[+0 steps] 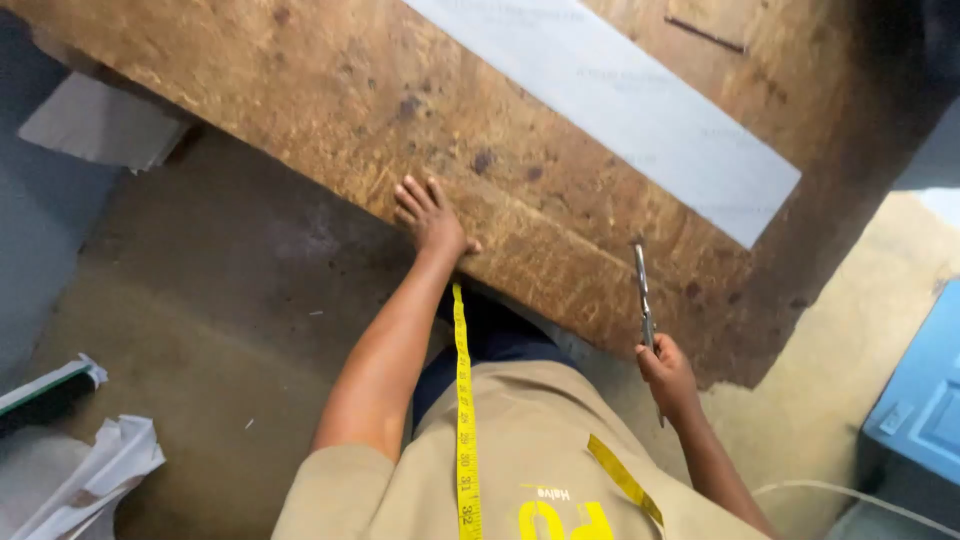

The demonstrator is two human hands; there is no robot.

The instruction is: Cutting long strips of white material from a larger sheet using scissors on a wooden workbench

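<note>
My left hand lies flat, fingers spread, on the near edge of a worn brown wooden table. Close to the same edge, further right, my right hand is closed around the handles of metal scissors, whose blades point up over the tabletop. A long pale grey strip of fabric or sheet lies diagonally across the table, beyond both hands. A yellow measuring tape hangs around my neck and down my tan shirt.
Concrete floor lies left of me. White paper or cloth scraps sit at the lower left, a pale sheet under the table's left end. A blue object and a white cable are at the lower right.
</note>
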